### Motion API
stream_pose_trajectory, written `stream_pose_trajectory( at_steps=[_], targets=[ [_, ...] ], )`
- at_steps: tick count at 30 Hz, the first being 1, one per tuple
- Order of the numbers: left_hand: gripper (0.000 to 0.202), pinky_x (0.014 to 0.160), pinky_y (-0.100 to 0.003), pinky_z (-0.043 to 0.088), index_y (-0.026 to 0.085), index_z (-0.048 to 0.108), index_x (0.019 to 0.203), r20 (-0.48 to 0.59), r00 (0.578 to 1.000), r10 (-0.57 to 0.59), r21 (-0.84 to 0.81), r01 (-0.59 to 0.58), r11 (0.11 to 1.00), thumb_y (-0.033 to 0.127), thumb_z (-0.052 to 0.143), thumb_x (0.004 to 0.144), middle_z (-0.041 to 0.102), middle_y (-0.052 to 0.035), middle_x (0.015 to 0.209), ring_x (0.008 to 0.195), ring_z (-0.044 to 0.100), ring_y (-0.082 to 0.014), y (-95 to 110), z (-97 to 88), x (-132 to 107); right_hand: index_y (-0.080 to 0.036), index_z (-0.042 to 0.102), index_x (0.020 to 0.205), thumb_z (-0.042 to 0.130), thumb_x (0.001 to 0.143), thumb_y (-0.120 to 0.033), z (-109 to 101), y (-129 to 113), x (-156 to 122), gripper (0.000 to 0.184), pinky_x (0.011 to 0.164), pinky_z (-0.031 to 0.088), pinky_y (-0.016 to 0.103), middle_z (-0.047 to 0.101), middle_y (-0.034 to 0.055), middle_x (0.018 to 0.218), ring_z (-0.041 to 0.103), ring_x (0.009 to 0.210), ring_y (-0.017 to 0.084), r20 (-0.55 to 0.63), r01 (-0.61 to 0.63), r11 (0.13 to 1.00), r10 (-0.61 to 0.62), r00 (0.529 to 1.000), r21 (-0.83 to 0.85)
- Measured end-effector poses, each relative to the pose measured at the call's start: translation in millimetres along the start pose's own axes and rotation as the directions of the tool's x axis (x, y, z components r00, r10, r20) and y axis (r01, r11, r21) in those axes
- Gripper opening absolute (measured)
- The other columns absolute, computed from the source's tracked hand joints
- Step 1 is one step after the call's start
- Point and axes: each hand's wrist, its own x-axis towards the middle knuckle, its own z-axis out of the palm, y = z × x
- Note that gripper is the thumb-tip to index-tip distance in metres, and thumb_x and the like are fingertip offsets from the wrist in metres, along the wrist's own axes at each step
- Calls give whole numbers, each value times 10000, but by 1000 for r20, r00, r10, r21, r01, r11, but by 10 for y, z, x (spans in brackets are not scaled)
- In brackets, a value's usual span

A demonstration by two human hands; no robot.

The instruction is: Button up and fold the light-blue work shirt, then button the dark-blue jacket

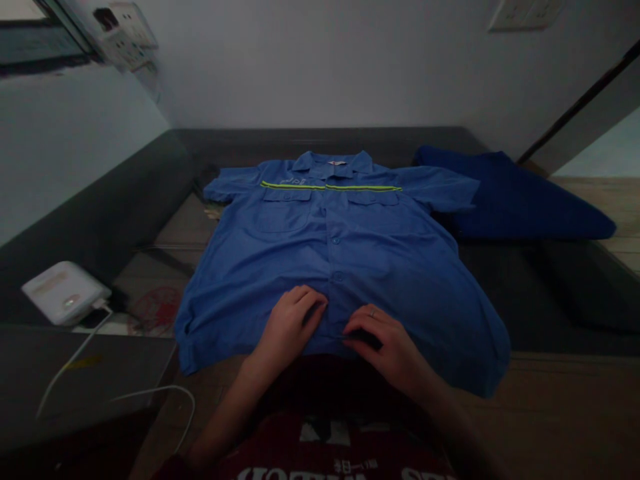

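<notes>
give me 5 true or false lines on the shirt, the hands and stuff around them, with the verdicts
1. The shirt lies with its collar toward the wall. True.
2. The left hand and right hand are near the shirt's lower edge. True.
3. A ring shows on the left hand. False: the ring is on the right hand.
4. A white box with a cable is left of the shirt. True.
5. The shirt's chest is striped in red. False: the stripe is yellow-green.

Wall sockets point(134, 25) sit beyond a white box point(60, 283) with a cable point(75, 354).
</notes>
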Motion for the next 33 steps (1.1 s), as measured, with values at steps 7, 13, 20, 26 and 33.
stream_pose_trajectory(
  at_steps=[7,13,20,26,33],
  targets=[
    [56,702,-260,475,193,562,921,-12,999,45,-61,-46,997,216,526,885,617,-11,810,762,584,-142,138,-86,-241,-186,626,805,558,865,-263,21,46,16,118,674,484,274,665,21,769,621,711,167,-164,-171,985,173,971,31],
    [180,750,-352,458,206,584,964,215,975,50,75,-67,995,269,655,811,640,-29,959,874,586,-209,156,-63,-215,-181,618,816,538,866,-285,30,18,45,140,625,477,248,666,13,731,622,664,162,-255,-223,973,230,939,57],
    [105,719,-350,431,196,586,913,292,954,63,156,-112,981,224,634,823,624,-25,907,840,569,-215,218,-47,-177,-184,612,797,541,866,-303,-1,11,56,154,625,473,240,651,10,723,605,663,154,-274,-237,967,255,927,98],
    [47,675,-310,429,185,579,836,229,973,42,96,-66,993,221,609,836,614,-24,838,779,557,-186,306,-56,-158,-197,577,715,557,852,-297,-4,-112,66,170,589,457,226,611,-8,665,569,616,135,-346,-199,974,225,911,110],
    [88,662,-287,442,184,559,760,-41,998,-47,-83,44,996,196,595,840,609,-4,766,750,562,-159,364,-41,-73,-202,584,732,573,839,-233,15,-197,114,111,653,487,254,627,7,723,593,687,144,-340,-86,990,120,933,113]
  ],
)
